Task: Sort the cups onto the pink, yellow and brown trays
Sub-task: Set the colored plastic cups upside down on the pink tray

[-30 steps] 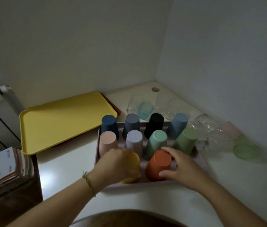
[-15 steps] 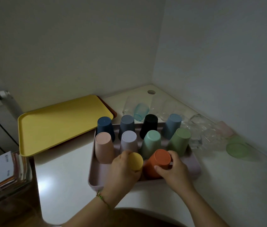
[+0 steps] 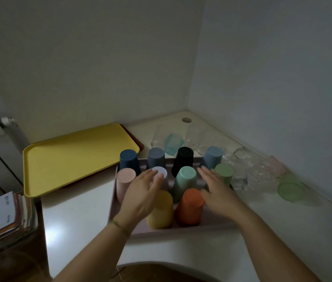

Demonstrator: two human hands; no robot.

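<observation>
ten opaque cups are standing upside down on the pink tray, which is sitting on the white worktop: a yellow cup and an orange cup are standing side by side in the near row, with a pale pink cup, a lavender cup, a mint cup and a green cup behind them, and darker blue and black ones at the back. the left hand is hovering over the yellow cup with fingers straight and loosely spread, gripping nothing, its fingertips reaching the lavender cup's base; whether they are touching it cannot be told. the right hand, blurred, is stretching flat between the orange and green cups, fingers together and holding nothing. the yellow tray is lying to the left, bare, with the brown tray peeking out beneath its far corner. clear and tinted glasses are lying along the wall on the right.
</observation>
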